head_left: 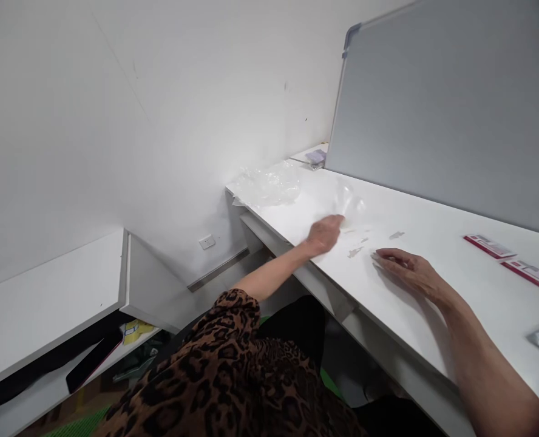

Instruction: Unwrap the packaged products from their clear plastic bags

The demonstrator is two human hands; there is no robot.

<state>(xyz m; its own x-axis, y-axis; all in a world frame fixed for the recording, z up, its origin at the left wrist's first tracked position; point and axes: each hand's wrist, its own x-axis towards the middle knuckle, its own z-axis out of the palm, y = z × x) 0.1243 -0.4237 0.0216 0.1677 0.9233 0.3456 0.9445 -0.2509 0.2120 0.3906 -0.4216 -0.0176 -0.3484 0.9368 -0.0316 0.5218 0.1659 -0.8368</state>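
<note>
My left hand (pixel 325 235) is closed over the white table near its front edge, slightly blurred. From its fingertips extends a small clear plastic bag (pixel 350 200), smeared by motion. My right hand (pixel 406 270) rests low over the tabletop, thumb and fingers drawn together at the tips. Whatever is between those tips, if anything, is too small to make out. Between and beyond the hands lie several small flat grey pieces (pixel 355 252), with another grey piece (pixel 397 235) a little farther back.
A crumpled clear plastic sheet (pixel 269 185) lies at the table's left end. Two red-and-white labelled strips (pixel 488 246) are on the right. A grey board (pixel 442 115) stands along the back. At lower left is a white cabinet (pixel 55 303) with an open shelf.
</note>
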